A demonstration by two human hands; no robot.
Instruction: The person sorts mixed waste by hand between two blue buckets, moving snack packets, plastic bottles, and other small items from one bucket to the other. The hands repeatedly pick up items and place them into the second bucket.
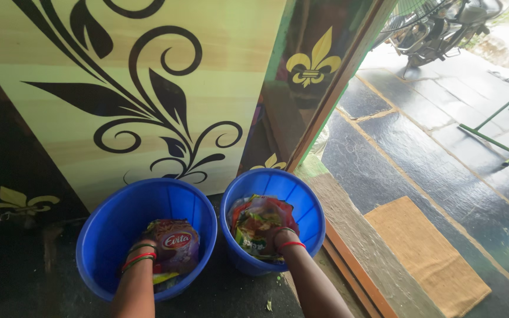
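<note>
Reaching into two blue buckets at once, one hand in each.

Item one: my left hand (148,246), bangles at the wrist, sunk in the left blue bucket (108,235). It lies against a crumpled maroon snack wrapper (175,244) that sits on other scraps at the bottom. Fingers are hidden behind the wrapper; I cannot tell whether they are closed on it or spread.

Item two: my right hand (281,237), red band at the wrist, down in the right blue bucket (304,206). It presses into a heap of mixed plastic wrappers (257,222), green, red and clear, piled near the rim. Fingers are buried; grip not readable.

Item three: surroundings. Both buckets stand side by side, nearly touching, against a pale panel with dark scrollwork (131,100). A brown doormat (428,259) lies well apart on the wet stone floor to the right.

Step in hand, as I judge it: handling the wrapper waste inside both buckets. Lifting either bundle would call for a firm gather, since loose wrappers slip and spill.
</note>
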